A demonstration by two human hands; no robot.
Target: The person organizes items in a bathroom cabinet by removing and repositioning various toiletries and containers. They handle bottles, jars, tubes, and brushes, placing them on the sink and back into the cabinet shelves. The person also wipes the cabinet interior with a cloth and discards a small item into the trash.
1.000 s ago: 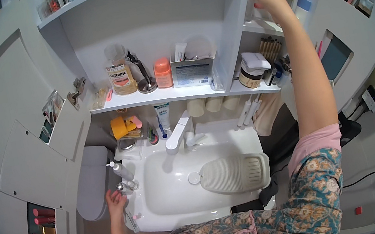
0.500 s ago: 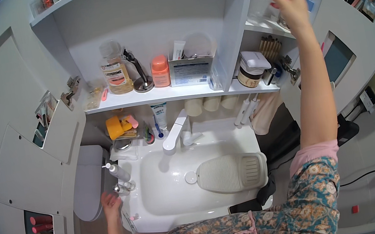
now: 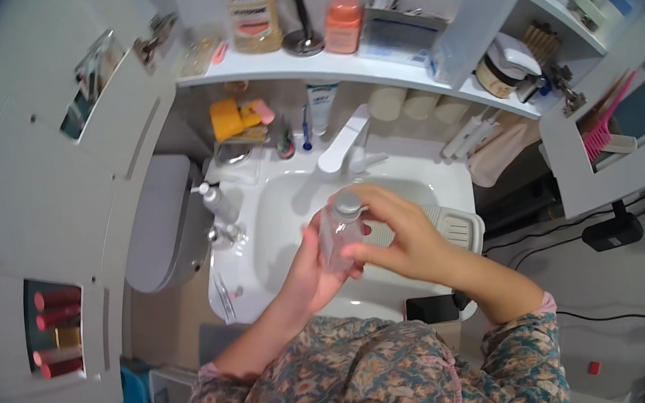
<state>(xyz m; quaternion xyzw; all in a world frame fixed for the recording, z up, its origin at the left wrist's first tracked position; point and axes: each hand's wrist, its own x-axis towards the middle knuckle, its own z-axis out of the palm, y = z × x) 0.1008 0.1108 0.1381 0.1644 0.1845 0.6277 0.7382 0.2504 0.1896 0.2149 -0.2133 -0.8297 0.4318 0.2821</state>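
Observation:
A small clear bottle (image 3: 338,238) with a greyish flip-style cap (image 3: 348,202) stands nearly upright between my hands, above the white sink (image 3: 265,220). My left hand (image 3: 312,279) cups its left side and lower part. From the right, my right hand (image 3: 402,235) wraps round it with thumb and fingers. Any contents are too unclear to tell. Behind the bottle is the white faucet (image 3: 344,146); a ridged washboard (image 3: 460,227) lies in the sink's right side, partly hidden by my right hand.
An open cabinet shelf (image 3: 231,77) above the sink bears a mouthwash bottle (image 3: 254,19), a razor on a stand (image 3: 301,37) and an orange-capped jar (image 3: 344,28). Open cabinet doors flank me. A pump bottle (image 3: 217,203) stands at the sink's left; a dark phone (image 3: 431,309) lies at its front.
My right hand has come down from the upper right shelf with the clear bottle. My left hand has moved from the sink's left side onto the bottle. The view has tilted down.

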